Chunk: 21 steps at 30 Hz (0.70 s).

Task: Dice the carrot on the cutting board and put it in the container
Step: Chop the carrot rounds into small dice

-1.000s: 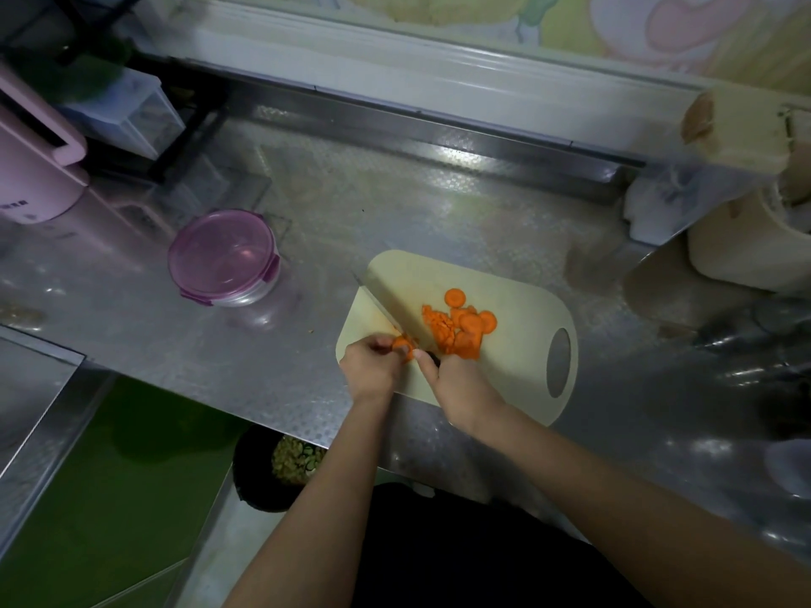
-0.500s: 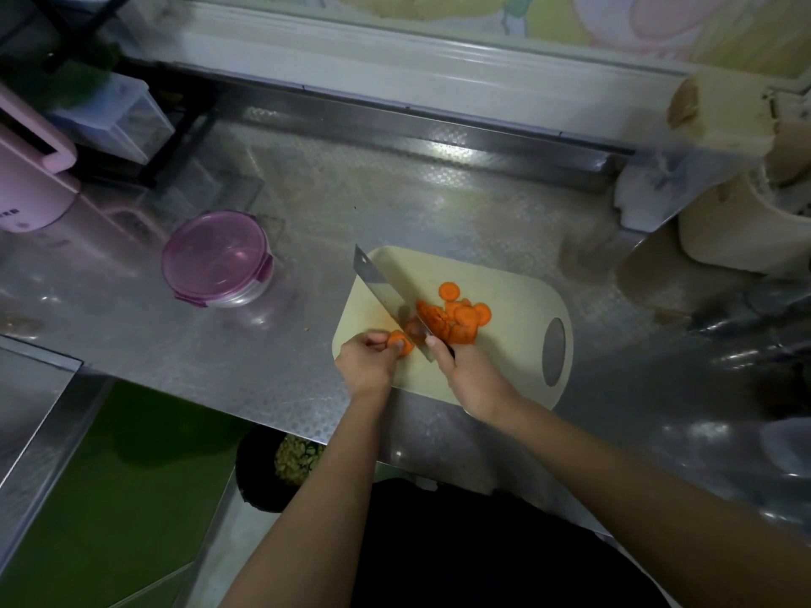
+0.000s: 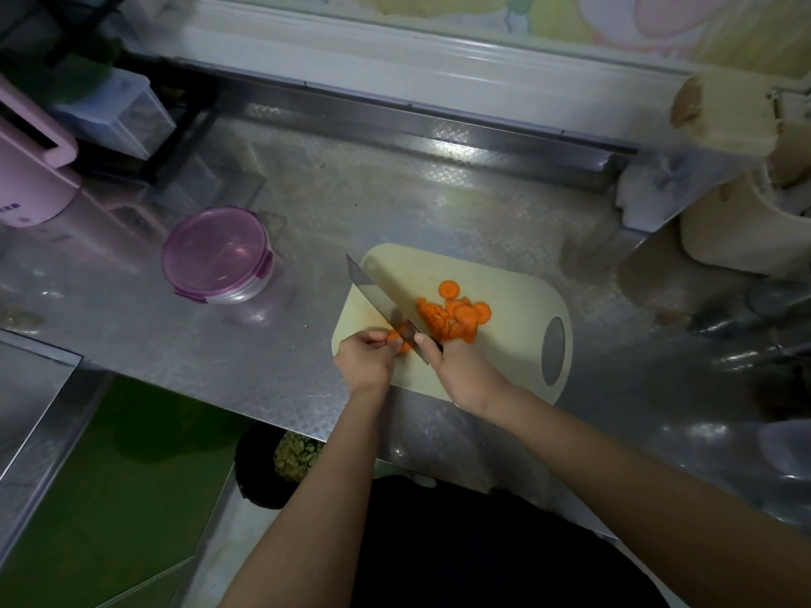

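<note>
A cream cutting board (image 3: 509,362) lies on the steel counter near its front edge. My left hand (image 3: 366,359) pinches a small carrot end (image 3: 395,337) at the board's near left. My right hand (image 3: 465,370) grips the handle of a cleaver (image 3: 377,296), whose blade slants up to the far left with its edge by the carrot end. A heap of orange carrot slices (image 3: 454,315) lies just right of the blade. The round container with a purple lid (image 3: 217,256) stands closed on the counter to the left.
A pink appliance (image 3: 30,168) stands at the far left, with a clear box (image 3: 118,111) behind it. Cream jars (image 3: 746,204) crowd the right side. Below the counter edge sits a dark bin (image 3: 272,465) with scraps.
The cleaver lay low across the carrot one second ago. It has since been raised, tip up to the far left. My left hand still holds the carrot end.
</note>
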Each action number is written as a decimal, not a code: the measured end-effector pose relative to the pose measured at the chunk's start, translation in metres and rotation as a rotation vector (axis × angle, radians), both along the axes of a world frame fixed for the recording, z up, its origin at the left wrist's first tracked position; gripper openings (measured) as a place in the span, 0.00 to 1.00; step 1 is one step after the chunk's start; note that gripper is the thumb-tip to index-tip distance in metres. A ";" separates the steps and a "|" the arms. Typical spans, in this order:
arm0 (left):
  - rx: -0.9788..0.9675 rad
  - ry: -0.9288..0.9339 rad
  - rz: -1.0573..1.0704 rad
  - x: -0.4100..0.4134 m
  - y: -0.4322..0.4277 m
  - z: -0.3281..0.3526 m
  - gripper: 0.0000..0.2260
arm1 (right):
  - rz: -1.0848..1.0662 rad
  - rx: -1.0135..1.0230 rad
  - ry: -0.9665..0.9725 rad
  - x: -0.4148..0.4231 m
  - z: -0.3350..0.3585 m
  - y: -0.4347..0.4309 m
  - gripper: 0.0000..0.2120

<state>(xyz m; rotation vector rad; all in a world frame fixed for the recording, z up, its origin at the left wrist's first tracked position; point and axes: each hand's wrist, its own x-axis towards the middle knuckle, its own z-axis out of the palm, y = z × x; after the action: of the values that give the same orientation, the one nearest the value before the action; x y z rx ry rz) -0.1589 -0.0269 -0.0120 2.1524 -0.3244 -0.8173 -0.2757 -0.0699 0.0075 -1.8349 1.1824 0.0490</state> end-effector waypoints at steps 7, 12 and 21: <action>-0.012 0.012 0.021 0.001 -0.001 -0.003 0.05 | -0.037 -0.041 0.079 0.014 -0.013 0.005 0.28; -0.016 0.012 0.021 0.000 0.000 -0.002 0.05 | -0.080 -0.034 0.015 0.016 -0.017 0.009 0.27; -0.109 0.003 -0.015 -0.002 0.005 -0.004 0.05 | -0.113 0.058 -0.031 0.004 -0.011 -0.006 0.27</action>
<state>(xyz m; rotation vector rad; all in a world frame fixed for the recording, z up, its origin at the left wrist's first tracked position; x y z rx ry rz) -0.1609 -0.0222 -0.0165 2.0494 -0.3755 -0.7930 -0.2720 -0.0759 -0.0031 -1.7105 1.2485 -0.0089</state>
